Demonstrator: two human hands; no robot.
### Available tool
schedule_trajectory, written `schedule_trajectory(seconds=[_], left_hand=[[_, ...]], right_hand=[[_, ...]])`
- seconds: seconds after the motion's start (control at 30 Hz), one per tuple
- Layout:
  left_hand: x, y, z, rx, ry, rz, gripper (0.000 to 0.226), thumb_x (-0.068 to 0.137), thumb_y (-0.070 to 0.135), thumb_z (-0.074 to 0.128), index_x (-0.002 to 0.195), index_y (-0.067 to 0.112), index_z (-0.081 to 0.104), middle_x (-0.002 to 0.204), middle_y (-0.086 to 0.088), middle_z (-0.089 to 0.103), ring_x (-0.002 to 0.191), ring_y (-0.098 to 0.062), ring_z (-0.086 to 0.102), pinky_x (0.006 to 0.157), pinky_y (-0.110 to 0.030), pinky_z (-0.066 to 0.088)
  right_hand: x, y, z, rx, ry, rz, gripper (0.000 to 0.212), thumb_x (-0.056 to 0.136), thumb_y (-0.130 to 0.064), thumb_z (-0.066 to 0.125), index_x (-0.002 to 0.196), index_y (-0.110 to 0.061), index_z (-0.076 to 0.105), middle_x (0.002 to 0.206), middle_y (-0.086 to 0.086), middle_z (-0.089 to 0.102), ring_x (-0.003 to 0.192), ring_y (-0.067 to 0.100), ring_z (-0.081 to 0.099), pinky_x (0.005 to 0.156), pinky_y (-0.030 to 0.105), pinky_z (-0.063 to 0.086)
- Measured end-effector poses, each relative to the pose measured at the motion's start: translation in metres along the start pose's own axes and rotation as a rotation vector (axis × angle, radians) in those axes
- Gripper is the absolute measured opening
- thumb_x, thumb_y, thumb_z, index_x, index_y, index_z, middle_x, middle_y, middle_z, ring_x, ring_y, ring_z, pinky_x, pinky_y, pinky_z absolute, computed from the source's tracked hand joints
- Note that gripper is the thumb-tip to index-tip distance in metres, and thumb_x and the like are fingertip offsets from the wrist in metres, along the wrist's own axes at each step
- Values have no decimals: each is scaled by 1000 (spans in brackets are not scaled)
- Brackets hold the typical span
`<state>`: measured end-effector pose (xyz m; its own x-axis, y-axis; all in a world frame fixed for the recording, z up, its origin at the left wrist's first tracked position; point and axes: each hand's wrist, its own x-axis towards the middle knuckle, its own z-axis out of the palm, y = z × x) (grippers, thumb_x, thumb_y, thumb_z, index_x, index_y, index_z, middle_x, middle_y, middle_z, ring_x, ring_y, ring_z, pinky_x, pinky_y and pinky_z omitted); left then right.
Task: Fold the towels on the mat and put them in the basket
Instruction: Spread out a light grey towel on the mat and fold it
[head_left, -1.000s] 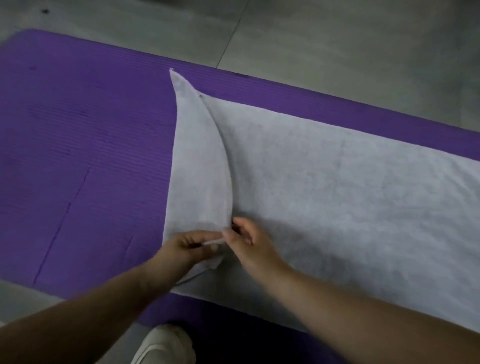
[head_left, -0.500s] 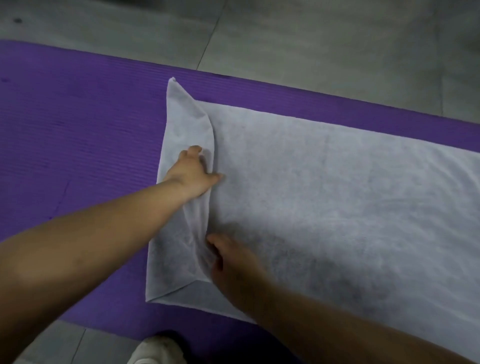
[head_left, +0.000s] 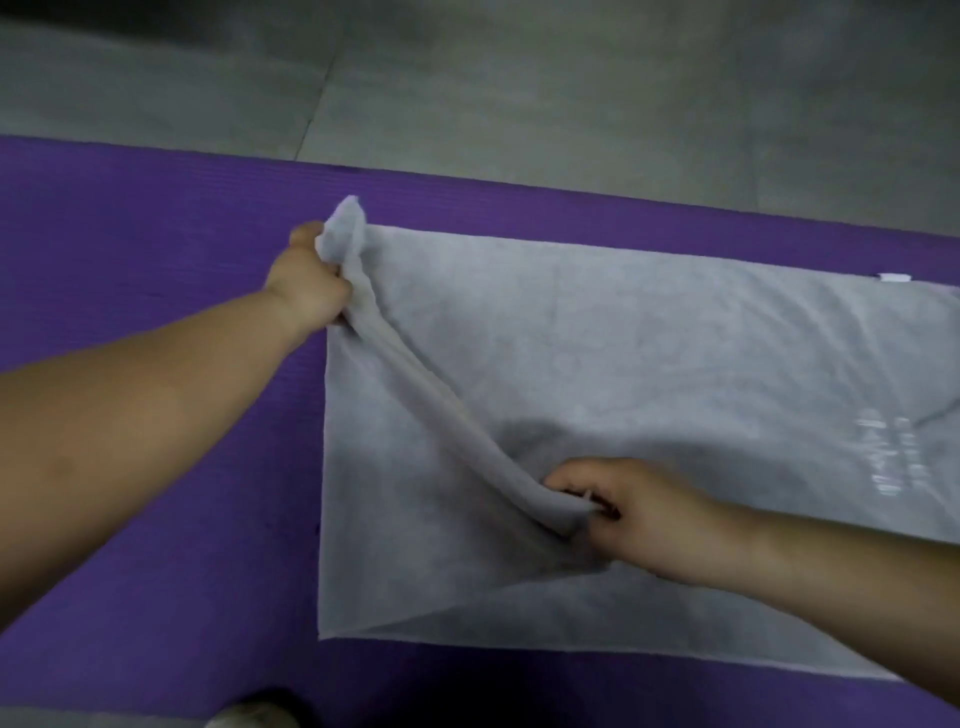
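A shoe toe shows at the mat's near edge, where the person stands looking down. A purple mat lies across a grey floor, its length running left to right.

On the mat lies a pale grey towel, spread mostly flat. Its long axis follows the mat's length and it runs out of view to the right. Its left short edge sits toward the middle of the mat, and that edge is what both hands hold.

The right hand is the nearer one. It is closed around the lifted cloth at a point inward from the near left corner, over the flat part of the towel. From there a raised, bunched ridge of cloth runs diagonally away and to the left.

The left hand is farther off, at the towel's far left corner close to the mat's far edge. It too is clenched on the cloth, and a tuft sticks up above the fist.

The hands are well apart, one at each end of that ridge. The rest of the towel stretches to the right of both, so a fold along its length would likely carry this end rightward. No basket is in view.
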<state>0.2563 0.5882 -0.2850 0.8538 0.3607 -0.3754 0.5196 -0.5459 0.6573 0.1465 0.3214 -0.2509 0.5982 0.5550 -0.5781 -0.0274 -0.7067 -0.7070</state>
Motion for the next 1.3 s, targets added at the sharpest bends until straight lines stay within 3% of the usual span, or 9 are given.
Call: schedule_trajectory(seconds=[0.17,0.27,0.4,0.57,0.67,0.8,0.97,1.13,1.3], left_hand=[[-26,82,73,12,-250,216,55,86,-16,33,132,11,48,124,-16,53,107,-32,53,66,-25,51],[-47,139,132,62,-254,354,50,85,-15,34,126,6,54,131,-16,52,113,-31,53,88,-31,47],[-87,215,219,148,-204,613,44,89,-3,41,131,5,49,138,-13,46,128,-24,42,101,-14,23],[-163,246,305,148,-675,839,76,86,8,56,146,16,12,151,-9,23,133,-27,34,105,-22,27],[-196,195,318,410,-812,786,80,88,26,56,147,25,2,155,-3,5,141,-18,17,113,-28,20],[-224,90,289,603,-695,1158,63,70,49,46,126,21,48,128,-5,52,114,-20,51,94,-29,41],[-231,4,264,704,-759,1389,81,29,56,73,97,23,45,105,-1,60,98,-17,43,85,-30,31],[-227,-6,260,528,-525,1399,27,62,35,41,86,23,41,90,4,47,82,-15,42,73,-27,31],[-216,-4,258,530,-469,1463,14,64,32,40,76,26,36,59,7,57,70,-11,35,65,-25,28]], right_hand=[[-81,77,-33,137,216,132,41,82,4,52,78,-36,57,64,-31,58,63,-9,54,60,7,40],[-118,126,-26,294,502,177,53,80,17,45,82,-34,59,70,-38,60,68,-16,57,63,3,40],[-162,190,-26,448,876,324,51,78,22,42,73,-26,60,61,-19,64,60,-16,55,58,3,40],[-205,271,-32,620,1315,581,40,77,22,43,96,-8,60,74,-6,55,58,-4,54,49,3,41],[-213,303,-22,670,1347,759,33,80,18,46,103,0,61,73,-7,55,73,16,53,48,3,41],[-208,307,-25,599,1427,817,32,84,12,42,108,4,62,90,3,58,83,17,52,57,9,41],[-214,305,-27,504,1510,905,31,85,7,40,105,1,63,100,13,62,93,28,55,78,27,41],[-213,310,-26,519,1475,1034,30,90,-2,40,112,-5,60,114,16,61,101,31,55,81,31,40],[-225,310,-16,471,1461,1159,26,88,-13,56,109,1,52,114,19,57,107,34,52,84,38,40]])
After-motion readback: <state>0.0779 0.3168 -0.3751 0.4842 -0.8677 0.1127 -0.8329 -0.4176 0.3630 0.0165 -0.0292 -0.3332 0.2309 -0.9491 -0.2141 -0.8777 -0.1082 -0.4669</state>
